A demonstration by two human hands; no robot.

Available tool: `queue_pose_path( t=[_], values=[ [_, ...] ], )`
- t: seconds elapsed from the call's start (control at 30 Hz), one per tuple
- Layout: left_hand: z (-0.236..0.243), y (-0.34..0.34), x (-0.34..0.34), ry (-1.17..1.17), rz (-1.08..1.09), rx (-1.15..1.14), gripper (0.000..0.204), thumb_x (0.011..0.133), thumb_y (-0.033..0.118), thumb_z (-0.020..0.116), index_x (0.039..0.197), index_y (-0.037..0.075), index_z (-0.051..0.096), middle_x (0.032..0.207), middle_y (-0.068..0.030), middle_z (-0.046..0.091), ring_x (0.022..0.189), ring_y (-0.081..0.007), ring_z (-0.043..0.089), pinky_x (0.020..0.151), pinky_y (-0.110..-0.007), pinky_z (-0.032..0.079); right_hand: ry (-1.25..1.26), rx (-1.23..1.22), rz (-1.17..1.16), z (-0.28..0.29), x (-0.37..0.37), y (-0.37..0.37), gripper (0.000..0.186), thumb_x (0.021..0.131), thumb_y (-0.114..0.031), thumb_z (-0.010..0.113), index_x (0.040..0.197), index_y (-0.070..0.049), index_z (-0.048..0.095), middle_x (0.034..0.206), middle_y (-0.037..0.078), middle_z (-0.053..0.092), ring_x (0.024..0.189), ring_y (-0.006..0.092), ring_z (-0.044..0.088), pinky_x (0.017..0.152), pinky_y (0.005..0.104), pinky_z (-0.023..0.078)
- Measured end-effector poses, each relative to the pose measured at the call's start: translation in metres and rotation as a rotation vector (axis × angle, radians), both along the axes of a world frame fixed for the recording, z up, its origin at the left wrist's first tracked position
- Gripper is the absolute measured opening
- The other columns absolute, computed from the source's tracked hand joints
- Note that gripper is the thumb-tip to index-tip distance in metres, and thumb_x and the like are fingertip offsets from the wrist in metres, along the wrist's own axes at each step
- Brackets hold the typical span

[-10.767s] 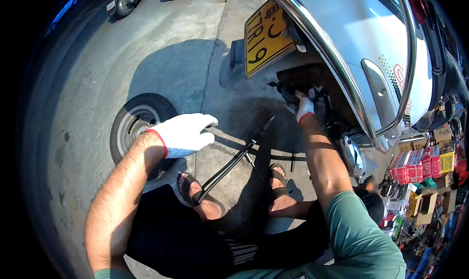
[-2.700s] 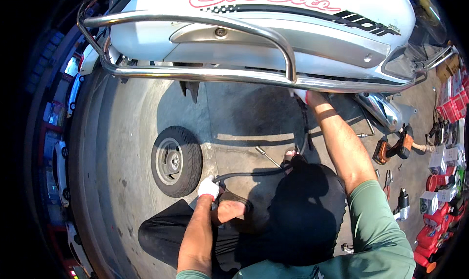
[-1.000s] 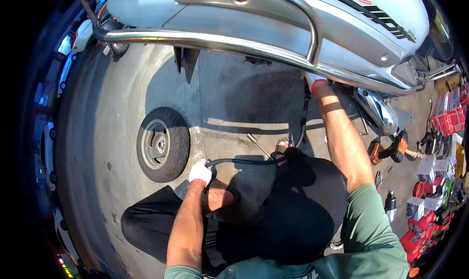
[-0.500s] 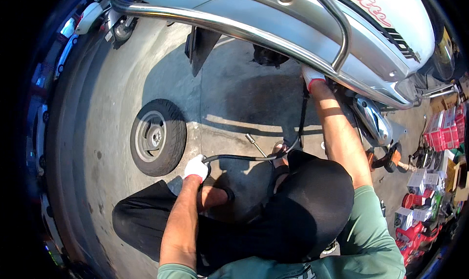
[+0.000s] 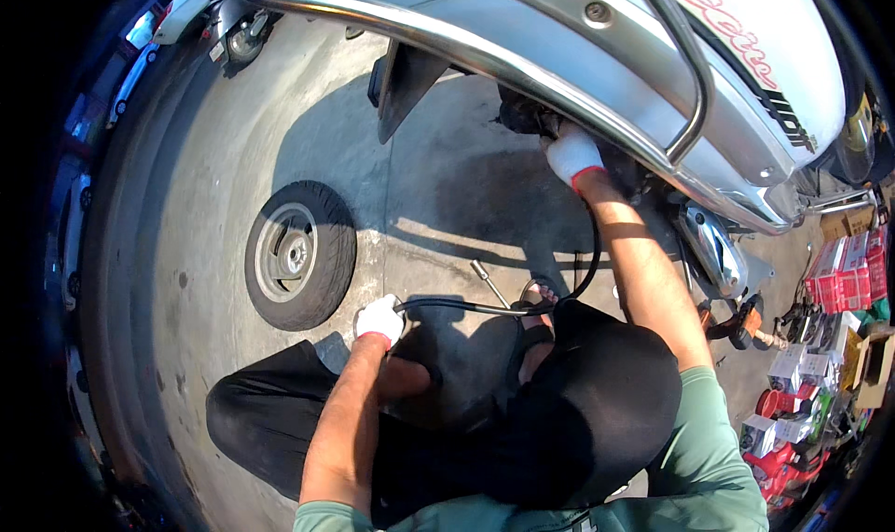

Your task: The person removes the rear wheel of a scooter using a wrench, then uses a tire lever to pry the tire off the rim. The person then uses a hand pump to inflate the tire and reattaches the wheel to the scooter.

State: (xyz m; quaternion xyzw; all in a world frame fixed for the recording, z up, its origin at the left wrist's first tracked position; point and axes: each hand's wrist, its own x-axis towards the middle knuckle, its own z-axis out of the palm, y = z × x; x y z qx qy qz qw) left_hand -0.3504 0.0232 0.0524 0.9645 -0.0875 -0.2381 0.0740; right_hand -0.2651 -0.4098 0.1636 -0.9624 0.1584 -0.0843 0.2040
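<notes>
Below the white scooter's body (image 5: 760,84) and chrome guard rail (image 5: 466,45), my right hand (image 5: 571,152), in a white red-cuffed glove, reaches to a dark mechanical part (image 5: 518,112). Its fingers are curled there, their tips partly hidden. My left hand (image 5: 379,321), gloved alike, grips a black cable (image 5: 452,303) low in front of my bent legs. This cable curves rightward and up toward the underside, beside my right forearm. A removed wheel (image 5: 298,254) lies on the concrete to the left, and a metal socket tool (image 5: 489,282) lies just beyond the cable.
At the right are a chrome muffler (image 5: 710,248), an orange power tool (image 5: 748,322), red packages (image 5: 839,273), small boxes and assorted parts (image 5: 788,369). A dark angled panel (image 5: 406,89) hangs under the rail. Another scooter (image 5: 238,38) and cars (image 5: 75,234) stand at the far left.
My right hand has come further into view beside the dark part, shifting up and leftward. The view has turned, tilting the scooter. My left hand still holds the cable, whose right-hand curve has shifted.
</notes>
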Motion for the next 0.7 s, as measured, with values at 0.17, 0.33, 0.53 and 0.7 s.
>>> queue_pose_path(
  t=[0.17, 0.33, 0.53, 0.7],
  values=[
    [-0.004, 0.004, -0.001, 0.004, 0.013, 0.005, 0.023, 0.088, 0.029, 0.055, 0.096, 0.011, 0.067, 0.099, -0.0196, 0.07, 0.099, -0.0388, 0.065, 0.086, -0.046, 0.051, -0.198, -0.135, -0.019, -0.006, 0.008, 0.002, 0.051, 0.088, -0.034, 0.064, 0.125, 0.002, 0.059, 0.12, 0.03, 0.061, 0.115, 0.0427, 0.057, 0.098, 0.0447, 0.046],
    [-0.013, 0.006, 0.001, 0.009, 0.034, -0.005, 0.022, 0.086, 0.03, 0.058, 0.097, 0.013, 0.067, 0.098, -0.0193, 0.07, 0.097, -0.0387, 0.066, 0.086, -0.047, 0.05, -0.012, -0.029, 0.005, -0.001, 0.023, -0.002, 0.052, 0.088, -0.032, 0.063, 0.127, 0.002, 0.056, 0.126, 0.03, 0.057, 0.119, 0.0434, 0.055, 0.1, 0.0442, 0.046],
    [-0.013, 0.009, 0.001, 0.014, 0.004, 0.0, 0.024, 0.085, 0.03, 0.059, 0.099, 0.013, 0.067, 0.097, -0.0187, 0.07, 0.097, -0.0387, 0.066, 0.086, -0.047, 0.05, -0.061, -0.017, -0.04, 0.011, 0.02, 0.017, 0.04, 0.088, -0.019, 0.055, 0.121, 0.002, 0.061, 0.125, 0.031, 0.058, 0.119, 0.0428, 0.055, 0.1, 0.044, 0.045],
    [-0.017, 0.013, 0.0, -0.01, -0.007, -0.011, 0.024, 0.086, 0.031, 0.059, 0.097, 0.011, 0.067, 0.096, -0.02, 0.07, 0.097, -0.0384, 0.066, 0.086, -0.046, 0.05, 0.162, 0.152, 0.041, 0.019, 0.018, 0.015, 0.037, 0.09, -0.024, 0.057, 0.116, 0.002, 0.062, 0.113, 0.03, 0.064, 0.109, 0.0444, 0.06, 0.091, 0.0447, 0.049]
  ],
)
